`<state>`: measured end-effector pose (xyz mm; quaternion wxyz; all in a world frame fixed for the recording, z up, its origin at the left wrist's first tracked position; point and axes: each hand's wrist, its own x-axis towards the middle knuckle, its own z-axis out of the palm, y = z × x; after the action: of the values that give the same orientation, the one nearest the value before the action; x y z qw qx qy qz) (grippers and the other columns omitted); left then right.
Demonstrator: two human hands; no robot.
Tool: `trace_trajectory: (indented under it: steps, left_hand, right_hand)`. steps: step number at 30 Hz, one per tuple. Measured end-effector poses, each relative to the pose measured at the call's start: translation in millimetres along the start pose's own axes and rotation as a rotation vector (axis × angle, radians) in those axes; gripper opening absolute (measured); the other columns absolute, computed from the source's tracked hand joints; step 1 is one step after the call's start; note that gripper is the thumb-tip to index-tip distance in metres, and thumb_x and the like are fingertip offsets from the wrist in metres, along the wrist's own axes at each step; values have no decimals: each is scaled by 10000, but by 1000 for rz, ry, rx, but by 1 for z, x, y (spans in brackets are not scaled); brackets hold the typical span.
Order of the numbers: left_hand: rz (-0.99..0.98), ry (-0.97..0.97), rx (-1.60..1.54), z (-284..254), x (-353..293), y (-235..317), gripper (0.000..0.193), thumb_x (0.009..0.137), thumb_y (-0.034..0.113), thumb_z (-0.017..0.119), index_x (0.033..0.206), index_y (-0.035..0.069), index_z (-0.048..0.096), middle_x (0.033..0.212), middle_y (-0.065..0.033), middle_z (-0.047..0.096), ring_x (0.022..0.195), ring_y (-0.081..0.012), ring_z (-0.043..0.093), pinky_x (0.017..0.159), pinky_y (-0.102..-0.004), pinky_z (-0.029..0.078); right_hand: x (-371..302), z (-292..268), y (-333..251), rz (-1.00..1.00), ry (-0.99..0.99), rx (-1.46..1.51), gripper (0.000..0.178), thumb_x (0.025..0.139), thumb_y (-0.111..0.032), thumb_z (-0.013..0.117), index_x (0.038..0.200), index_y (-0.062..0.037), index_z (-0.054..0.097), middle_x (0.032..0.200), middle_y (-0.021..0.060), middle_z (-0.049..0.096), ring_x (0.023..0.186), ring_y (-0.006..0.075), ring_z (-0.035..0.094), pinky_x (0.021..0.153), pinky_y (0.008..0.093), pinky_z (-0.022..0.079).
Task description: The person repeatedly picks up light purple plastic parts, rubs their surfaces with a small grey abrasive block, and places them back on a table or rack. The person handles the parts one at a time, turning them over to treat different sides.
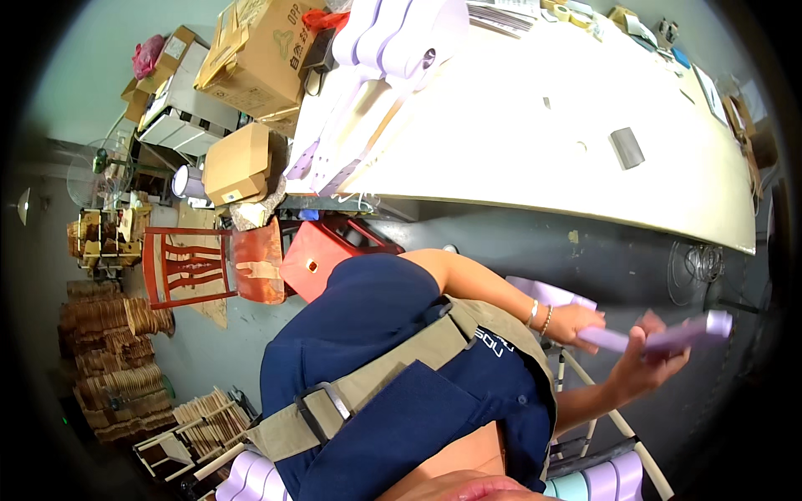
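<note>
My left hand (576,326), with bracelets at its wrist, is closed on the near end of a long lilac piece (681,334) at the right, above the floor beyond the table's front edge. Farther along the same piece, my right hand (643,366) grips it from below with the thumb up. The piece has a rounded, paler far end and is smeared by motion; its exact kind cannot be made out. Another lilac part (551,292) shows behind my left wrist, partly hidden by the arm.
Lilac wavy-edged pieces (401,37) stand on the white table (501,125), with a grey block (626,148) to their right. Cardboard boxes (251,58), a red stool (309,267) and a wooden chair (188,267) are at left. Lilac and mint pieces (597,483) sit in a frame below.
</note>
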<state>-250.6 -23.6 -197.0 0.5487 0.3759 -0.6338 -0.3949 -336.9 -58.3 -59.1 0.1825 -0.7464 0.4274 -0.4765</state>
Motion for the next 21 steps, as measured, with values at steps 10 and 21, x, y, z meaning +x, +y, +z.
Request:
trace_trajectory:
  steps: [10,21]
  left_hand:
    - [86,1103,-800,-214,-54,112,302,823,412,524,833,112,490,720,-15,502,797,-160,529,920,-368,391]
    - [244,1585,-516,-230,-91,144,286,854,371,506,889,87,495,791,-28,505,886,-190,509,965,-407,342]
  right_hand:
    - [-6,79,39,136,-82,-39,588,878,-375,478,1269,37,329,1292,175,376,1193,276,368,1003,369,261]
    - [-6,217,59,974,-752,1266,689,896,-529,220,1320,14,241,1305,129,366,1178,257,385,969,358,324]
